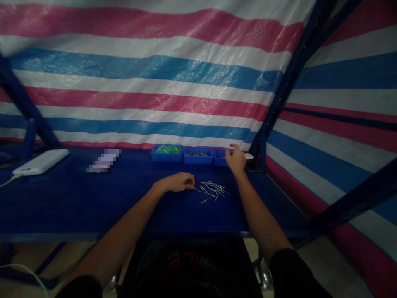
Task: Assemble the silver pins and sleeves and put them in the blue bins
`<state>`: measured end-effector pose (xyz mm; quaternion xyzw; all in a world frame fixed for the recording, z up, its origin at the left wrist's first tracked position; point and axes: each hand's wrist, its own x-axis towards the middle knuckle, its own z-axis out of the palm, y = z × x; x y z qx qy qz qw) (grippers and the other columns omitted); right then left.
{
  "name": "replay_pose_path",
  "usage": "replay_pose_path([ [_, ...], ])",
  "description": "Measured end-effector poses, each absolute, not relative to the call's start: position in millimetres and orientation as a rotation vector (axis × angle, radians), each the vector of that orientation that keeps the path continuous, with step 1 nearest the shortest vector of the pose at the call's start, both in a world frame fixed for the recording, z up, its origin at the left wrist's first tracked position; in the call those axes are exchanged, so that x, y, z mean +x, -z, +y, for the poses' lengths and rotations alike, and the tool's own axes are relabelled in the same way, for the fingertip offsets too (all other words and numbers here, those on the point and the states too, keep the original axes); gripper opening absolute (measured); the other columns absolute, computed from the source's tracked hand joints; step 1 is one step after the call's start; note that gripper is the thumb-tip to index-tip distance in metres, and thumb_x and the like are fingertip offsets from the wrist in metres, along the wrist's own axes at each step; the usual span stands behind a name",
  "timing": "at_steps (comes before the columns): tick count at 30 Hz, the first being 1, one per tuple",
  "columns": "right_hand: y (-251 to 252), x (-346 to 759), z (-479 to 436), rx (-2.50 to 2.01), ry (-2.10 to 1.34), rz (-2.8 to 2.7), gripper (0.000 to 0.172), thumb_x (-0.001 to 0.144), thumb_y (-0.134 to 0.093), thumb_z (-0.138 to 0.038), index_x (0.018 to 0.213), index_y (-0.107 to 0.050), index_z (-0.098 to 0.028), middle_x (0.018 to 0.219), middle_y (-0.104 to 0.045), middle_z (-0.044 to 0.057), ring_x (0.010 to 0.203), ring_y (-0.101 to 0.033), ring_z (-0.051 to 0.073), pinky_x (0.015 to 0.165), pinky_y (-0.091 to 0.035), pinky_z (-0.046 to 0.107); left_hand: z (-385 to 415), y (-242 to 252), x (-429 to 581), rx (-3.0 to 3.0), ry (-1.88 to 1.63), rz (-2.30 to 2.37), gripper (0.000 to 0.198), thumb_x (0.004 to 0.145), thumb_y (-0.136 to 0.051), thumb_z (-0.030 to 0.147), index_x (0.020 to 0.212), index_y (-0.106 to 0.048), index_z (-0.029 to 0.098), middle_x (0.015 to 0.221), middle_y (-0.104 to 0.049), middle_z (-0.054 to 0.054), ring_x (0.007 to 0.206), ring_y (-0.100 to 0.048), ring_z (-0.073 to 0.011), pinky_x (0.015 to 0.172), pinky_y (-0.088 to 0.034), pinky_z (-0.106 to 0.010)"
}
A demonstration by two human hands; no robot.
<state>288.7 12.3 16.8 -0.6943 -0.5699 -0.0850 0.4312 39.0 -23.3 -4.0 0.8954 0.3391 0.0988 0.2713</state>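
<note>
Blue table, metal pins, striped sheeting

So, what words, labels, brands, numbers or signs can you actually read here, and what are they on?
No text can be read.
Dark clothing: red marks, possibly letters, too dim to read.
Pixelated item on the blue table: too blurred to read.
White device: any marking is too small to read.

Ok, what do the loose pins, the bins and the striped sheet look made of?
Pins: likely metal, smooth, given their silvery glint. Bins: probably moulded plastic, given the even blue colour and thin walls. Sheet: seems glossy plastic, given the highlights along its wrinkles; woven or film, I can't tell.
</note>
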Motion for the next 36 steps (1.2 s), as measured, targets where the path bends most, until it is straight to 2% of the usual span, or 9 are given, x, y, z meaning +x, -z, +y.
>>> replay_pose_path([
  [3, 2, 275, 5, -1.547, 0.036, -1.608, 0.030, 0.080, -0.046, -0.035, 0.100, -0.058, -0.016, 0.061, -0.057, 0.001, 0.060, -0.054, 0.017, 0.060, -0.038, 0.026, -20, 5, 37, 2.361, -0.405, 1.061, 0.012, 0.078, -0.049, 0.025, 0.080, -0.055, 0.015, 0.066, -0.054, 0.000, 0.059, -0.049, -0.0113, 0.055, -0.037, -0.021],
  [7, 13, 244, -12, -1.244, -0.229, -1.907, 0.038, 0.076, -0.053, -0.035, 0.109, -0.050, -0.017, 0.059, -0.053, -0.004, 0.054, -0.050, 0.012, 0.055, -0.037, 0.022, -12, 10, 38, 2.302, -0.661, 1.191, 0.017, 0.079, -0.047, 0.030, 0.082, -0.053, 0.014, 0.065, -0.053, 0.000, 0.059, -0.049, -0.0123, 0.056, -0.036, -0.023],
  [10, 13, 230, -18, -1.159, -0.302, -2.082, 0.023, 0.078, -0.052, -0.031, 0.097, -0.055, -0.018, 0.058, -0.051, -0.005, 0.052, -0.048, 0.010, 0.053, -0.034, 0.021, -1, 12, 43, 2.206, -0.799, 1.205, 0.021, 0.079, -0.045, 0.033, 0.080, -0.054, 0.014, 0.066, -0.053, 0.000, 0.060, -0.048, -0.0123, 0.056, -0.036, -0.023],
  [12, 11, 227, -20, -1.196, -0.235, -2.080, 0.017, 0.081, -0.048, -0.031, 0.089, -0.056, -0.018, 0.058, -0.051, -0.004, 0.053, -0.048, 0.010, 0.053, -0.032, 0.021, 8, 11, 47, 2.145, -0.812, 1.154, 0.022, 0.078, -0.045, 0.033, 0.077, -0.054, 0.013, 0.064, -0.052, 0.001, 0.059, -0.046, -0.0116, 0.056, -0.036, -0.023],
  [16, 7, 228, -21, -1.268, -0.062, -2.091, 0.018, 0.084, -0.045, -0.032, 0.094, -0.055, -0.019, 0.063, -0.056, -0.002, 0.056, -0.049, 0.011, 0.055, -0.030, 0.022, 25, 10, 52, 2.087, -0.758, 1.048, 0.024, 0.077, -0.048, 0.034, 0.071, -0.056, 0.012, 0.059, -0.051, 0.002, 0.054, -0.044, -0.0097, 0.052, -0.034, -0.022],
  [21, 4, 227, -25, -1.259, 0.043, -2.210, 0.015, 0.084, -0.045, -0.026, 0.090, -0.057, -0.020, 0.071, -0.060, 0.001, 0.062, -0.051, 0.012, 0.058, -0.029, 0.022, 22, 19, 57, 1.815, -0.909, 1.079, 0.034, 0.080, -0.044, 0.042, 0.066, -0.054, 0.013, 0.054, -0.045, 0.003, 0.045, -0.035, -0.0067, 0.045, -0.026, -0.020],
  [30, -8, 225, -39, -1.269, 0.181, -2.237, 0.021, 0.082, -0.042, -0.030, 0.076, -0.058, -0.019, 0.069, -0.059, 0.001, 0.062, -0.049, 0.012, 0.057, -0.027, 0.023, -4, 23, 77, 1.488, -1.063, 1.009, 0.036, 0.079, -0.048, 0.044, 0.062, -0.050, 0.013, 0.051, -0.040, 0.005, 0.043, -0.033, -0.0055, 0.044, -0.024, -0.020],
  [33, -10, 225, -34, -1.277, 0.243, -2.270, 0.020, 0.080, -0.042, -0.027, 0.069, -0.056, -0.018, 0.069, -0.061, 0.002, 0.063, -0.050, 0.013, 0.058, -0.028, 0.024, -3, 26, 77, 1.666, -1.039, 1.090, 0.038, 0.081, -0.042, 0.046, 0.065, -0.052, 0.014, 0.053, -0.045, 0.003, 0.047, -0.039, -0.0081, 0.046, -0.029, -0.021],
  [36, -15, 237, -19, -1.442, 0.323, -2.025, 0.024, 0.083, -0.037, -0.029, 0.076, -0.058, -0.018, 0.074, -0.063, 0.005, 0.069, -0.054, 0.016, 0.063, -0.032, 0.025, -12, 25, 79, 1.945, -0.967, 1.157, 0.036, 0.083, -0.039, 0.045, 0.081, -0.057, 0.014, 0.072, -0.059, -0.003, 0.066, -0.053, -0.0139, 0.060, -0.041, -0.025],
])
